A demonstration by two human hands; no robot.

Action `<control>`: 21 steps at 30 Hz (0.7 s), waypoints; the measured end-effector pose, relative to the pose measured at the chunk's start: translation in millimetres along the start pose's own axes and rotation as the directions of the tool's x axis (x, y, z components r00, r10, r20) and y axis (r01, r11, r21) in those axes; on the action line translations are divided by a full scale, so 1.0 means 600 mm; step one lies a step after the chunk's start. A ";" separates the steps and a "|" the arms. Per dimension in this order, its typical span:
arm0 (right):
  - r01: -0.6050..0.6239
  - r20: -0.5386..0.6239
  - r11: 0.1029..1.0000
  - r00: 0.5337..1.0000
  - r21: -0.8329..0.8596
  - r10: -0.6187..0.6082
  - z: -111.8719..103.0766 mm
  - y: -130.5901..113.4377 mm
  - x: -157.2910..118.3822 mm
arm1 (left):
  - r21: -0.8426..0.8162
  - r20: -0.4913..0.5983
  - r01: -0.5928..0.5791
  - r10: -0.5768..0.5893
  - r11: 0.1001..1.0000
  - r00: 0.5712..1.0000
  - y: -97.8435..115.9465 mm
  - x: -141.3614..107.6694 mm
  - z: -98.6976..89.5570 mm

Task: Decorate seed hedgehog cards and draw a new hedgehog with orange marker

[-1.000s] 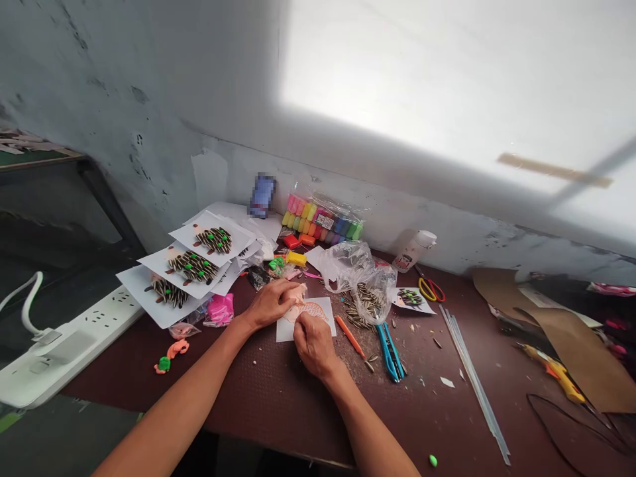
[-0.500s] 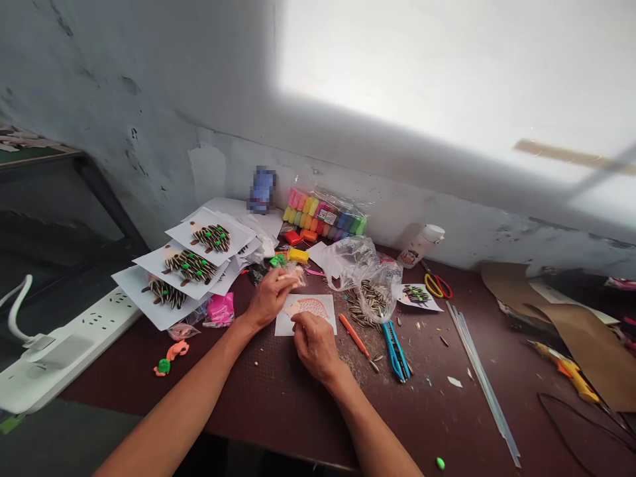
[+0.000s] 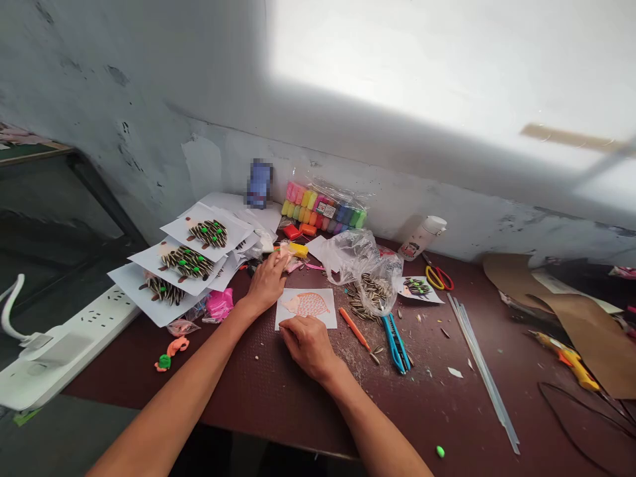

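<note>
My left hand reaches to the back of the brown table, its fingertips pinching a bit of pale pink clay beside a yellow clay block. My right hand rests curled on the lower edge of a white card with an orange hedgehog drawing, holding nothing that I can see. Right of the card lie striped sunflower seeds, spilling from a clear plastic bag. Several finished seed-hedgehog cards overlap to the left of my left hand.
Blue-handled snips and an orange pen lie right of the card. Behind are a clay multipack, a white bottle and red-yellow scissors. Glue sticks and brown cardboard lie right; a power strip lies left.
My left hand has moved back and away from the card towards the clay. My right hand has slid down to the card's lower edge, uncovering the drawing.
</note>
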State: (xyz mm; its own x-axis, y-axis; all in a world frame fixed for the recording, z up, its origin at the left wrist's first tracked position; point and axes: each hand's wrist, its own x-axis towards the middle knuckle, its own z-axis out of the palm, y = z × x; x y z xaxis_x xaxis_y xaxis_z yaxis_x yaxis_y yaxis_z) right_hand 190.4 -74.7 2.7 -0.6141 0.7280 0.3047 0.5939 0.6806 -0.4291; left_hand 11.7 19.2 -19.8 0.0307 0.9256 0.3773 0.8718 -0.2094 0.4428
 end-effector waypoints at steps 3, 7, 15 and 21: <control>0.006 -0.003 1.000 1.000 -0.005 -0.006 0.001 0.001 -0.001 | 0.103 0.036 0.014 -0.018 0.995 0.999 0.008 0.022 0.000; 0.002 0.016 1.000 1.000 -0.006 -0.002 0.002 0.002 -0.002 | 0.125 0.031 0.048 -0.052 0.991 0.998 0.016 0.032 0.003; -0.001 0.025 0.999 1.000 -0.038 0.002 0.004 0.006 -0.002 | -0.049 0.072 -0.059 0.063 0.997 0.995 0.028 0.011 0.008; 0.004 0.010 0.999 1.000 -0.036 -0.004 0.004 0.010 -0.003 | -0.131 -0.007 -0.104 0.104 0.986 0.995 0.014 0.037 0.020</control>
State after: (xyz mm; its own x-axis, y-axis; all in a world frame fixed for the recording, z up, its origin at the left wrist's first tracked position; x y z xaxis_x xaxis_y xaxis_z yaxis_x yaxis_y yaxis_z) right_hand 193.6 -72.4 -2.6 -0.6214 0.7247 0.2977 0.6096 0.6859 -0.3973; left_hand 25.4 42.0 -17.6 0.1182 0.8964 0.4272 0.7921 -0.3446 0.5039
